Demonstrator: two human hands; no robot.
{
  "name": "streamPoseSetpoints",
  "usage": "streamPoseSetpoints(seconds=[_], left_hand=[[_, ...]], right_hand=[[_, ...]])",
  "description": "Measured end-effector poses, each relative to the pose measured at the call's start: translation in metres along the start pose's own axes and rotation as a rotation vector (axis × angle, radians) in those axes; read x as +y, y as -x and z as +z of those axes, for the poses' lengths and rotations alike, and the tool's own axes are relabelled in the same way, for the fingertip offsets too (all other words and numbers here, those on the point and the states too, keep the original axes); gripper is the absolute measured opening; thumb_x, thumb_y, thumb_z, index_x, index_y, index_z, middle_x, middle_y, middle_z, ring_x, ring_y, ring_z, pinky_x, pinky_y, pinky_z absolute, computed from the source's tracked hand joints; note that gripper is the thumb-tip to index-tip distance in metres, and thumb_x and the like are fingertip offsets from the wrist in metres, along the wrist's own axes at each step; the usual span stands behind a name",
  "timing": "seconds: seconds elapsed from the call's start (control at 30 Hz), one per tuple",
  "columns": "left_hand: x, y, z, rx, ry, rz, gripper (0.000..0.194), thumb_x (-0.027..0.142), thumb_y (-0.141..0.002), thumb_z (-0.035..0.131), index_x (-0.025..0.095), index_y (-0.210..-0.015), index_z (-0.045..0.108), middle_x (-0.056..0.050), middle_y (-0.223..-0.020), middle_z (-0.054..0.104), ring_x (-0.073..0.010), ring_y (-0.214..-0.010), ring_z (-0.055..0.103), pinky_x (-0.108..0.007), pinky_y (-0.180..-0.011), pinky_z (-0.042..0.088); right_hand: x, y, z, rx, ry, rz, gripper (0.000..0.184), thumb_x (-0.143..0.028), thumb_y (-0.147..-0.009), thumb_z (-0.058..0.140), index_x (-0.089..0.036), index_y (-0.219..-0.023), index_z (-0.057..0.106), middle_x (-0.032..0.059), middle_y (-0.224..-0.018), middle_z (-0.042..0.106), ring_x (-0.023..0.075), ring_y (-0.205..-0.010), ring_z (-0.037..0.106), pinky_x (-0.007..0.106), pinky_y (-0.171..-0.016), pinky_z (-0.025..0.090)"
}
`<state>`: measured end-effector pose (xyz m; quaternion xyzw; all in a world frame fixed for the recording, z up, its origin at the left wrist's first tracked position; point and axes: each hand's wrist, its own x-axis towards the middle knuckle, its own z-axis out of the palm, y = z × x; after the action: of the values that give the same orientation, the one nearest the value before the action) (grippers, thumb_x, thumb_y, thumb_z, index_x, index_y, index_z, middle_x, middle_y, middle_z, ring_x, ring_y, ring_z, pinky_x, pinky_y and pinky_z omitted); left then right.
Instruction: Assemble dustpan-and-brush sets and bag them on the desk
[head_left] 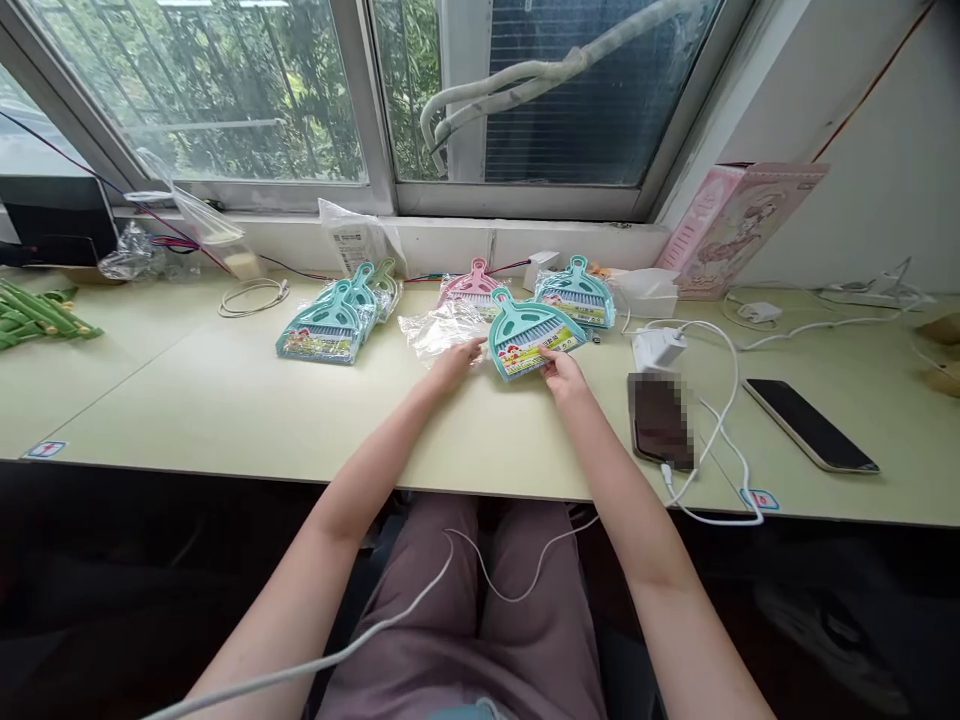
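A teal dustpan with a small brush and a printed card [529, 335] is held at its lower right edge by my right hand [562, 373], thumb on the card. My left hand [456, 364] is at the near right edge of a crumpled clear plastic bag [439, 328], its fingers closed on the film just left of the dustpan. Behind these lie a pink dustpan set [474, 283] and another teal dustpan set [579, 295]. To the left, several wrapped teal dustpan sets [326, 325] are stacked, with an olive-green one [386, 285] beside them.
On the right are a charging phone [661, 420], a white charger [658, 348] with looped cable, a second phone [810, 425] and a pink box [739, 230]. Green stalks [37, 315] lie far left. A white cable [390, 625] crosses my lap.
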<state>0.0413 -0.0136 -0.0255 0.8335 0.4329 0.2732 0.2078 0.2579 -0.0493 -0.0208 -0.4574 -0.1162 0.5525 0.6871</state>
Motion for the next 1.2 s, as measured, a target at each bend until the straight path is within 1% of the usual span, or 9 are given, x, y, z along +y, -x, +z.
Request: streamPoseSetpoints(seconds=[0.1,0.2,0.3,0.4,0.53,0.7,0.83,1.03,1.2], left_hand=[[-0.012,0.000,-0.011,0.061,0.043,-0.003,0.057,0.002,-0.080,0.041,0.017,-0.132,0.058,-0.010,-0.113,0.068,-0.0211,-0.101,0.064,-0.035,-0.094,0.050],[-0.015,0.003,-0.025,0.114,-0.181,0.011,0.059,-0.002,-0.075,0.041,0.019,-0.126,0.062,-0.012,-0.127,0.061,-0.0255,-0.117,0.056,-0.040,-0.102,0.044],[-0.013,0.008,-0.035,0.194,-0.435,-0.053,0.069,-0.001,-0.074,0.047,0.023,-0.138,0.052,-0.013,-0.138,0.051,-0.0323,-0.130,0.043,-0.048,-0.108,0.034],[-0.018,0.010,-0.041,0.311,-0.532,-0.172,0.072,0.000,-0.077,0.048,0.025,-0.145,0.043,-0.014,-0.143,0.044,-0.0330,-0.135,0.037,-0.050,-0.110,0.029],[-0.037,0.011,-0.052,0.456,-0.481,-0.349,0.058,0.012,-0.082,0.057,0.023,-0.138,0.050,-0.014,-0.143,0.046,-0.0314,-0.135,0.037,-0.046,-0.115,0.024],[-0.055,0.011,-0.059,0.450,-0.283,-0.512,0.021,0.023,-0.090,0.054,0.019,-0.103,0.070,-0.012,-0.139,0.052,-0.0303,-0.129,0.045,-0.041,-0.104,0.040],[-0.049,0.013,-0.055,0.453,-0.272,-0.512,0.023,0.022,-0.092,0.050,0.018,-0.089,0.072,-0.014,-0.129,0.060,-0.0274,-0.120,0.052,-0.034,-0.094,0.045],[-0.033,0.014,-0.059,0.506,-0.338,-0.534,0.029,0.028,-0.094,0.047,0.020,-0.098,0.075,-0.015,-0.105,0.071,-0.0293,-0.099,0.065,-0.037,-0.084,0.047],[-0.024,0.016,-0.055,0.525,-0.335,-0.474,0.032,0.030,-0.097,0.044,0.018,-0.104,0.073,-0.015,-0.108,0.070,-0.0297,-0.099,0.065,-0.036,-0.083,0.045]], right_hand=[[0.001,-0.001,0.002,-0.014,0.032,0.021,0.022,0.003,-0.079,0.062,-0.018,-0.086,0.064,0.0025,-0.092,0.074,0.0132,-0.090,0.071,0.020,-0.076,0.062],[0.001,0.000,0.004,-0.034,0.057,0.053,0.022,0.004,-0.078,0.062,-0.017,-0.083,0.064,0.0028,-0.086,0.074,0.0134,-0.085,0.071,0.020,-0.074,0.062],[0.001,0.001,0.004,-0.081,0.089,0.057,0.022,0.004,-0.077,0.064,-0.017,-0.084,0.065,0.0024,-0.082,0.073,0.0139,-0.082,0.070,0.022,-0.077,0.062],[0.000,0.003,0.004,-0.169,0.150,0.058,0.021,0.003,-0.077,0.065,-0.016,-0.086,0.066,0.0029,-0.082,0.074,0.0147,-0.080,0.071,0.024,-0.077,0.062],[0.000,0.010,0.007,-0.318,0.295,0.136,0.021,0.005,-0.075,0.066,-0.013,-0.085,0.067,0.0045,-0.080,0.075,0.0158,-0.073,0.071,0.026,-0.071,0.061],[0.009,0.020,0.013,-0.421,0.392,0.198,0.024,0.008,-0.071,0.068,-0.011,-0.085,0.069,0.0071,-0.082,0.076,0.0174,-0.073,0.072,0.027,-0.070,0.061],[0.013,0.025,0.017,-0.421,0.389,0.203,0.026,0.010,-0.068,0.069,-0.011,-0.083,0.070,0.0077,-0.081,0.076,0.0192,-0.073,0.073,0.031,-0.077,0.061],[0.011,0.022,0.015,-0.377,0.389,0.176,0.026,0.009,-0.065,0.071,-0.011,-0.080,0.068,0.0071,-0.077,0.075,0.0190,-0.069,0.073,0.031,-0.073,0.062],[0.013,0.015,0.014,-0.246,0.324,0.069,0.029,0.008,-0.064,0.072,-0.016,-0.079,0.063,0.0023,-0.075,0.073,0.0178,-0.071,0.073,0.029,-0.070,0.063]])
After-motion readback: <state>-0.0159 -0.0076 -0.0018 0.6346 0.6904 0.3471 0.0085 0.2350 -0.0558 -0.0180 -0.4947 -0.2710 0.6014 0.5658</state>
